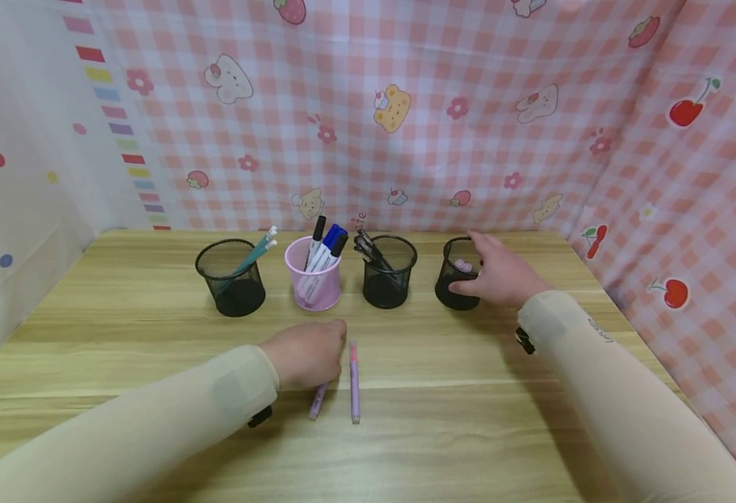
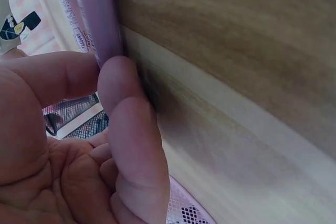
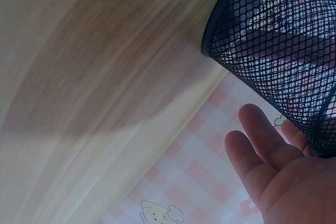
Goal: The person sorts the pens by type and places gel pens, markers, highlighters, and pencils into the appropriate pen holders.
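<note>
My left hand (image 1: 308, 355) pinches a purple highlighter (image 2: 100, 14) between thumb and fingertips, low over the table. To its right lies a second purple highlighter (image 1: 355, 388) with a pink-orange band near its far end. At the far right stands a small black mesh pen cup (image 1: 450, 290), pale pink pieces (image 1: 464, 265) showing inside it. My right hand (image 1: 506, 272) is around that cup's right side, thumb across the front and fingers by the back rim. Seen from the right wrist, the fingers (image 3: 257, 166) are extended, two of them off the mesh.
Left to right along the back stand a black mesh cup (image 1: 237, 297) with teal pencils, a pink mesh cup (image 1: 318, 299) of markers and a black mesh cup (image 1: 383, 290) of black pens. A checked curtain (image 1: 355, 154) hangs behind the wooden table (image 1: 443, 433).
</note>
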Available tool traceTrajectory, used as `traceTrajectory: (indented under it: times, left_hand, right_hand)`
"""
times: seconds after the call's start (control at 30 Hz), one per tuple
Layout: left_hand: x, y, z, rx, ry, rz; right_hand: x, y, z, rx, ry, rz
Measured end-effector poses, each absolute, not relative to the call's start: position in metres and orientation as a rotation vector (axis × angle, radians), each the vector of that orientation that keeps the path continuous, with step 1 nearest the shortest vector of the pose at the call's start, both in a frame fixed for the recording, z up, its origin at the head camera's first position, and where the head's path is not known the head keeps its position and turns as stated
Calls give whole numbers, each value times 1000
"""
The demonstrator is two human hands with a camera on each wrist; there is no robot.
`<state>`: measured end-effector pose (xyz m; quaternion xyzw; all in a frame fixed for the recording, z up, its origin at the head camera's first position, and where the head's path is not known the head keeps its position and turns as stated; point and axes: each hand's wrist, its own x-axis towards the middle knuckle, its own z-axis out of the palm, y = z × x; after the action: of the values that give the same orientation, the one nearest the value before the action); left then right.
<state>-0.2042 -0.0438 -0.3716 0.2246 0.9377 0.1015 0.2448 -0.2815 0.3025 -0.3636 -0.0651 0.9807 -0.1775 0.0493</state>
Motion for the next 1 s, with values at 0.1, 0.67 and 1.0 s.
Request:
traceTrajectory:
  times: [0.1, 0.67, 1.0]
  left_hand:
    - [-204, -44, -372, 598, 2555, 291]
    - [-205, -47, -365, 566, 2612, 382]
    - [-204, -45, -361, 583, 2645, 578]
  right_hand:
    - [-281, 302, -363, -197, 2986, -547]
    - [-281, 303, -363, -197, 2975, -558]
    - [-282, 302, -364, -197, 2980, -552]
